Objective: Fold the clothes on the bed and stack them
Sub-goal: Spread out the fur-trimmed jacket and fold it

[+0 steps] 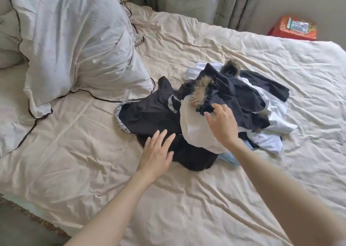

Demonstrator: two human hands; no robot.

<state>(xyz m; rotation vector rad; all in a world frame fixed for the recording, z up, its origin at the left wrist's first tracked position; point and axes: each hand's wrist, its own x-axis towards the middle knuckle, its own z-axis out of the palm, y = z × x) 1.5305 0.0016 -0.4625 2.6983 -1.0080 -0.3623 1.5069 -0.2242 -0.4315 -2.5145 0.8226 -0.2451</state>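
A heap of clothes (224,111) lies unfolded on the bed (187,199), a little toward three o'clock of the middle of the view. It mixes black and white pieces, with a strip of brown fur trim (201,90) near the top and a bit of light blue cloth (229,156) poking out at its six o'clock edge.

The left hand (157,152) reaches in from seven o'clock with its fingers straight and spread, lying over the edge of a black garment (148,114) that spreads out from the heap toward nine o'clock; it holds nothing. Whether the palm presses the cloth or hovers just above it cannot be told.

The right hand (222,124) comes in from five o'clock over a white garment (194,129) at the front of the heap. Its fingers are loosely bent, the tips at the edge of a black piece beside the fur; no closed grasp shows.

A large white pillow (74,45) with dark piping stands at ten o'clock. A red box (293,29) sits beyond the bed at one o'clock, beside the curtains (196,0).
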